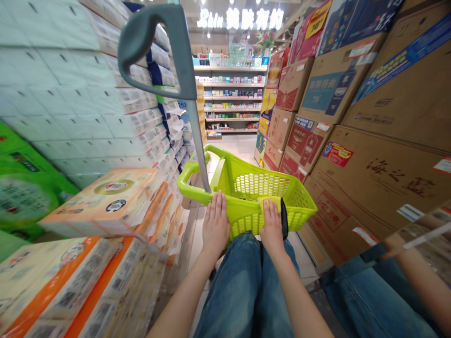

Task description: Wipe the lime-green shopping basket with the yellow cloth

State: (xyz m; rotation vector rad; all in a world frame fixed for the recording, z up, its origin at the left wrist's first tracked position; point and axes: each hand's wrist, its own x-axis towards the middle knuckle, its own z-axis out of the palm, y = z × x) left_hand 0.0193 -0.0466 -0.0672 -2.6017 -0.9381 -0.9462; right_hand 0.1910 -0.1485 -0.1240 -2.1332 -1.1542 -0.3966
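Observation:
A lime-green plastic shopping basket (243,209) with slotted walls stands in front of my knees. A grey pull handle (188,56) rises from its left end on a metal pole (198,145). My left hand (216,220) lies flat on the near side of the basket by the pole's foot, its fingers stretched out. On the near rim further right, my right hand (272,225) presses a yellow cloth-like piece with a black edge (283,213) against the basket. Its thumb is hidden. Little of the basket's inside shows.
Stacked tissue packs (98,202) line the left side, with white packs (70,94) piled behind. Cardboard cartons (387,164) form a tall wall on the right. Shelves of small goods (230,105) stand at the aisle's end. A reflection of jeans (366,295) shows at the lower right.

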